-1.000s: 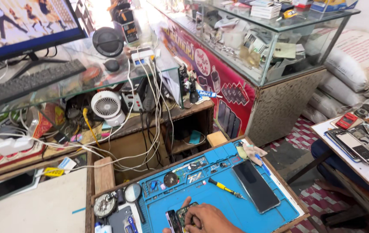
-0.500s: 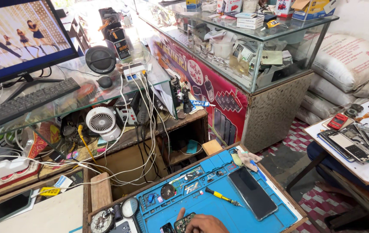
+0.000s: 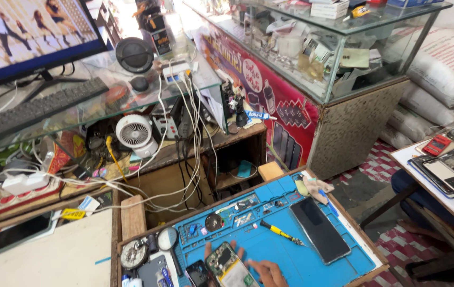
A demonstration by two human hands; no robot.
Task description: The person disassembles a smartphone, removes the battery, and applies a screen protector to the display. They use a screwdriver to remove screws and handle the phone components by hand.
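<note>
An opened phone (image 3: 228, 267) with its green circuit board showing lies at the near edge of the blue repair mat (image 3: 290, 250). My right hand (image 3: 267, 273) grips it at the frame's bottom edge, fingertips showing round its top and left side. My left hand is out of view. A yellow-handled screwdriver (image 3: 281, 233) lies just right of the phone, and a whole black phone (image 3: 319, 229) lies face up further right. A second small dark phone part (image 3: 197, 273) sits left of the opened phone.
A magnifier (image 3: 167, 239), a round metal dish (image 3: 132, 255) and small parts fill the mat's left side. Behind are a white fan (image 3: 134, 133), tangled cables (image 3: 184, 138), a keyboard (image 3: 30, 112), a monitor (image 3: 25, 37) and a glass counter (image 3: 322, 58). Another table with phones (image 3: 450, 175) stands right.
The view has tilted up and shifted, so the mat sits lower in frame. My hand stays on the opened phone at the mat's near edge.
</note>
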